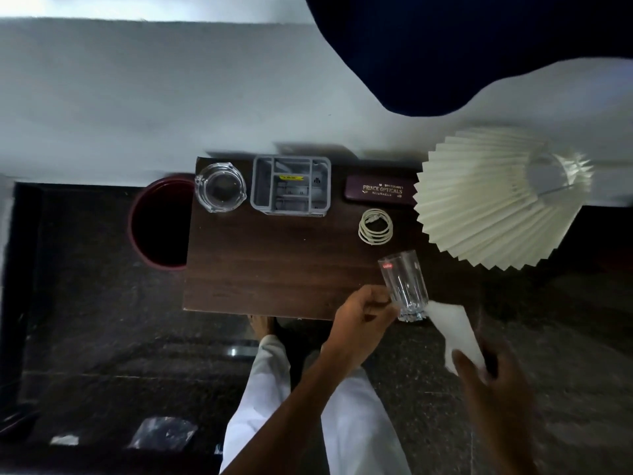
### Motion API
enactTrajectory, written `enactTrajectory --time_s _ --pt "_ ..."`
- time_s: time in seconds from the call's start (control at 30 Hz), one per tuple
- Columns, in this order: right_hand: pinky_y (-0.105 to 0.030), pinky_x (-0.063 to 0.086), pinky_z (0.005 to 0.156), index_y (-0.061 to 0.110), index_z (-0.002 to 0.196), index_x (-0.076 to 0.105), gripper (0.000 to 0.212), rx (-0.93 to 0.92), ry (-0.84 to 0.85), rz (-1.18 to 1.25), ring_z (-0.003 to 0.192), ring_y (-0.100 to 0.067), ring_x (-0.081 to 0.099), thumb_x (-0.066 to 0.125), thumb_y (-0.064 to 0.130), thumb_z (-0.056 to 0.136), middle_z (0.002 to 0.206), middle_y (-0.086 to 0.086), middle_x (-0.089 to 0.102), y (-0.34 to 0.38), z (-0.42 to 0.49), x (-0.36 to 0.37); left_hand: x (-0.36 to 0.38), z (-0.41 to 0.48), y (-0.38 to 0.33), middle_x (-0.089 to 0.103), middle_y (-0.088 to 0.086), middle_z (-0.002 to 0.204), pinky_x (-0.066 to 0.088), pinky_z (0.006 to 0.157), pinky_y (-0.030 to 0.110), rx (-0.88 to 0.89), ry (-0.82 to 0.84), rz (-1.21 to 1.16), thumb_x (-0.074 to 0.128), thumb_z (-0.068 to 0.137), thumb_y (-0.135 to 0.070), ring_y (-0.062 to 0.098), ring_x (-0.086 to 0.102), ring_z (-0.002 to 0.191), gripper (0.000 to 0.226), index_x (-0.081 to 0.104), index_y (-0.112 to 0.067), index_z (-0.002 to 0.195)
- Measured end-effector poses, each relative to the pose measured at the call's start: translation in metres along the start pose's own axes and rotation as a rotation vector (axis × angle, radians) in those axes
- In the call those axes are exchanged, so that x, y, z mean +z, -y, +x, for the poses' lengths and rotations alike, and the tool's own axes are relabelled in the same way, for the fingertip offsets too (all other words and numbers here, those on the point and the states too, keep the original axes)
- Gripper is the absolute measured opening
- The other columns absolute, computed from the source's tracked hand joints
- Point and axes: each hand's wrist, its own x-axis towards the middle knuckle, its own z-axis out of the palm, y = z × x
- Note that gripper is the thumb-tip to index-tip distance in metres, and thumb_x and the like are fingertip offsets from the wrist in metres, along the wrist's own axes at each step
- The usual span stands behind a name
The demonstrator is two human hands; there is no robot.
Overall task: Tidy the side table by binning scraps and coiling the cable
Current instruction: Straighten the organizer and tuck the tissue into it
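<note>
Head view: the right hand (493, 382) is blurred, though its thumb plainly clamps a white sheet (452, 327) by one end. The left hand (363, 315) curls round the lower part of a tilted glass (406, 282) at the table's (274, 262) near right corner; its red label reads "cello". A lampshade (479, 207) hides the table's far right corner. The cable (375, 228) lies coiled on the table beside the shade. The case (380, 193) behind the cable says "PRINCE OPTICALS". The organizer's (255, 186) yellow label is unreadable. The bin (164, 267) stands on the floor at the table's left.
</note>
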Motion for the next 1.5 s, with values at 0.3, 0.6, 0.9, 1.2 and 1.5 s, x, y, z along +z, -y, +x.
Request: enactTrajectory --time_s 0.3,0.6,0.9,1.2,1.5 --pt "-0.013 0.042 0.051 0.018 0.123 0.055 0.041 -0.188 0.170 0.185 0.074 -0.006 0.062 0.072 0.031 0.088 0.100 0.000 0.065 0.114 -0.041 0.029 -0.029 -0.003 -0.050 0.076 0.007 0.110 0.062 0.078 0.027 0.127 -0.077 -0.265 0.062 0.100 -0.019 0.017 0.074 0.097 0.013 0.068 -0.016 0.111" --pt "-0.019 0.056 0.066 0.036 0.125 0.054 0.052 -0.295 0.234 0.275 0.091 0.000 0.062 0.078 0.038 0.079 0.110 0.018 0.057 0.175 -0.034 0.069 -0.090 0.013 -0.089 0.074 0.007 0.108 0.059 0.072 0.022 0.210 -0.288 -0.304 0.077 0.090 -0.022 0.011 0.072 0.092 0.018 0.070 -0.023 0.107" --pt "0.002 0.043 0.060 0.013 0.118 0.069 0.029 -0.456 -0.153 0.296 0.087 0.005 0.060 0.072 0.024 0.091 0.111 0.005 0.067 0.237 -0.012 0.103 -0.093 0.036 -0.116 0.061 0.007 0.133 0.055 0.082 0.015 0.175 -0.574 -0.234 0.064 0.100 -0.025 0.017 0.065 0.114 0.039 0.054 -0.016 0.137" --pt "0.012 0.033 0.067 0.003 0.124 0.065 0.033 -0.639 -0.146 0.045 0.094 -0.007 0.062 0.065 0.020 0.096 0.114 -0.015 0.073 0.262 0.021 0.121 -0.077 0.028 -0.119 0.073 0.011 0.112 0.058 0.093 0.047 0.301 -0.332 -0.149 0.039 0.110 -0.031 0.023 0.069 0.105 0.037 0.069 -0.009 0.117" --pt "0.003 0.044 0.068 0.013 0.124 0.066 0.032 -0.560 0.015 0.123 0.079 0.011 0.058 0.057 0.031 0.101 0.108 -0.001 0.073 0.265 0.033 0.139 -0.084 0.036 -0.132 0.072 0.019 0.100 0.057 0.086 0.054 0.226 -0.332 -0.180 0.031 0.109 -0.045 0.033 0.070 0.097 0.053 0.068 -0.008 0.102"
